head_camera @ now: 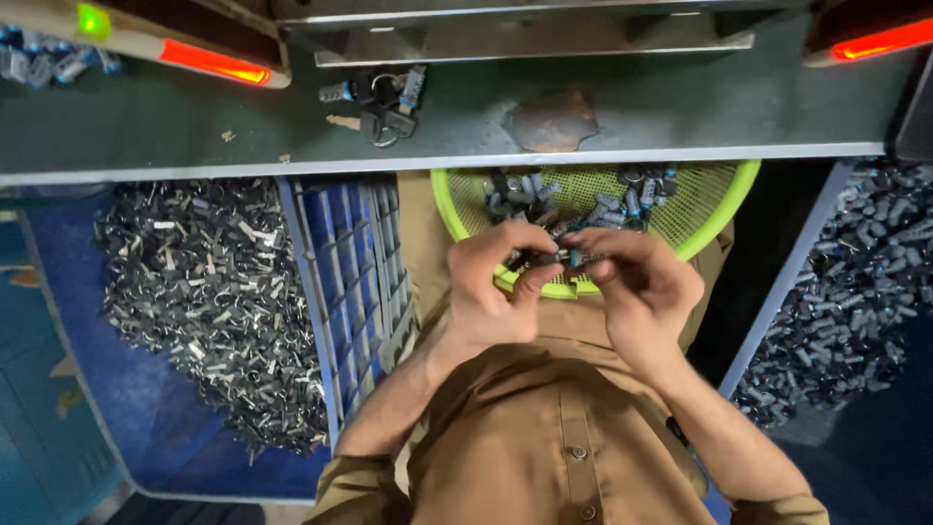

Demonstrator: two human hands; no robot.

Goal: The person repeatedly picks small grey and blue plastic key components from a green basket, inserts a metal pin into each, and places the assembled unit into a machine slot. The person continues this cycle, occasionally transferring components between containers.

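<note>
Small dark part (556, 258), metal with a blue end, was pinched between both hands just over the near rim of the green basket (724, 209), which sat on the lap below the desk's front edge. Left hand (491, 282) had fingers curled tight on the part's left end; right hand (637, 282) had fingertips closed narrow on its right end.

Risk, as a judgement: the part looked tiny and was held by fingertips only; a slip would likely drop it into the basket's like pieces (583, 199) or onto the lap, hard to pick out again.

Left of the lap, a heap of metal clips (209, 301) on a blue sheet; right, a grey heap (855, 292). On the desk: keys (379, 102). Two red-lit bars (214, 63) sat at the far corners, a green light beside the left one. No packages or labels seen.
</note>
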